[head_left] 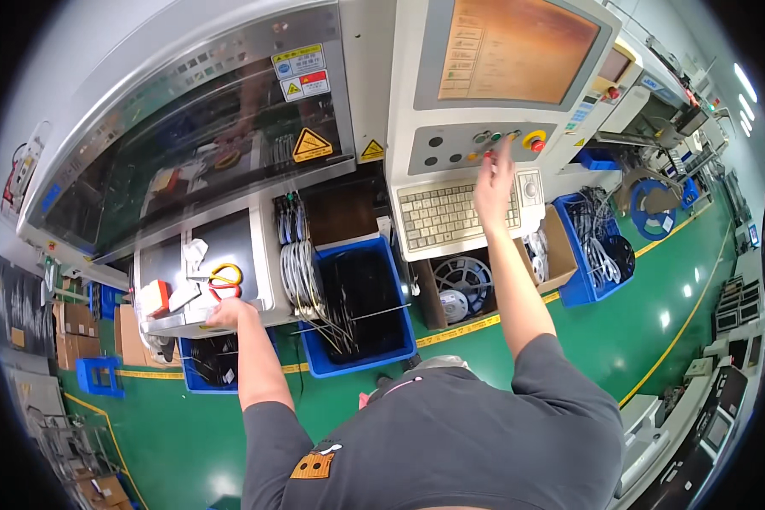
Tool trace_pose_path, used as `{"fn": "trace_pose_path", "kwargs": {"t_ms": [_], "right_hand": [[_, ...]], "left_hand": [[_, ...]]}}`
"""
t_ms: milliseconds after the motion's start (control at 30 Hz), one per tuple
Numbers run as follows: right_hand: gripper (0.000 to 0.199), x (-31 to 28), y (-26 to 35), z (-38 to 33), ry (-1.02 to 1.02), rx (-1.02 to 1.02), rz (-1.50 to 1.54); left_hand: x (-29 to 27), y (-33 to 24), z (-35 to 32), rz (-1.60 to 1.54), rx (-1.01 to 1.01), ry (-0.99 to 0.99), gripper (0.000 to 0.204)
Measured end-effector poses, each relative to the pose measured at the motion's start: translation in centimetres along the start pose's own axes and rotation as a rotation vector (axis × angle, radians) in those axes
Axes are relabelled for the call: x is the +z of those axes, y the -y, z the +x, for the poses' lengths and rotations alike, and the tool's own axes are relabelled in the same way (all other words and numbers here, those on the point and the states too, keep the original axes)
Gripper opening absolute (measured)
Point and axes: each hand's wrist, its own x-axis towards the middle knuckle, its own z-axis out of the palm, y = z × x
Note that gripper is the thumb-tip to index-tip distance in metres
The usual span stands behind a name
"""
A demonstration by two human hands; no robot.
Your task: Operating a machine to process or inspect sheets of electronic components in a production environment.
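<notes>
My right hand (pixel 495 189) reaches up to the control panel (pixel 438 151) of a white machine. Its fingers are stretched out, with the fingertips at a row of small round buttons, left of the red emergency stop button (pixel 536 144). Below the wrist lies a beige keyboard (pixel 442 214), with a trackball (pixel 529 187) at its right. At the front edge of a white machine ledge (pixel 268 285) rests my left hand (pixel 228 314), open and apparently empty, its fingers partly hidden. Just beyond it are scissors (pixel 227 274) with yellow and red handles. An orange-red and white block (pixel 155 298) and crumpled white paper (pixel 195 252) lie nearby.
A lit screen (pixel 518 51) stands above the panel. The machine's dark window (pixel 229 127) is at the left. Blue bins (pixel 314 361) and a cardboard box (pixel 561 246) with reels and cables sit low by the machines. Cable bundles (pixel 296 263) hang beside the ledge.
</notes>
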Motion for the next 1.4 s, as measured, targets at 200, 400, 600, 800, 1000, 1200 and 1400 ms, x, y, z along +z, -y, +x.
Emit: {"fn": "trace_pose_path", "kwargs": {"t_ms": [200,400,600,800,1000,1200,1400], "right_hand": [[0.053,2.8,0.4,-1.4,-0.091,-0.132,-0.305],[0.050,1.6,0.1,-0.6,-0.069,-0.193,-0.295],[0.049,0.9,0.8,-0.3,0.011,-0.069,-0.170],[0.052,0.9,0.8,-0.1,0.046,-0.058,-0.019],[0.052,0.5,1.2,-0.1,0.061,-0.002,0.075],[0.053,0.3,1.8,-0.1,0.102,0.051,0.065],[0.057,-0.4,3.1,-0.3,0.162,0.125,0.060]], "left_hand": [[-0.2,-0.3,-0.2,0.063,0.053,-0.063,0.045],[0.4,0.7,0.9,0.090,0.124,-0.092,0.045],[0.5,0.6,1.2,0.154,0.120,-0.086,0.045],[0.4,0.5,1.7,0.232,0.017,-0.009,0.044],[1.0,1.9,2.7,0.427,0.150,-0.082,0.044],[0.5,0.9,2.0,0.407,0.134,-0.088,0.043],[0.6,1.6,2.5,0.292,0.088,-0.080,0.038]]}}
